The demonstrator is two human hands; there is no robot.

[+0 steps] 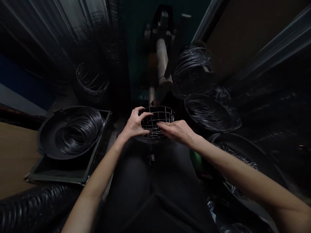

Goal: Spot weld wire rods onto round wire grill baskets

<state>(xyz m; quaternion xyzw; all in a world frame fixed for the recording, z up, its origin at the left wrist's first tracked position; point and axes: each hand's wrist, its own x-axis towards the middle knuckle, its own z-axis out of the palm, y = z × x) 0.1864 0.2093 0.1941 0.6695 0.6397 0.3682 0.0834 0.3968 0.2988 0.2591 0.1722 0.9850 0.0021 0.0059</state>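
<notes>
A small round wire basket of crossed metal wires is between my two hands, just below the electrode-like rod of a machine. My left hand grips its left side, with the fingers curled over the wires and the thumb lower down. On the near right side, my right hand has its fingers pressed together against the wires. Whether the fingertips pinch a separate small wire is too dark to tell. The basket's underside sits close above my lap.
A green machine with a pale cylindrical arm stands ahead. To the left, a black basin with coiled wire rings rests on a crate. More wire rings fill basins at the right, and stacked wire hoops stand at the back left.
</notes>
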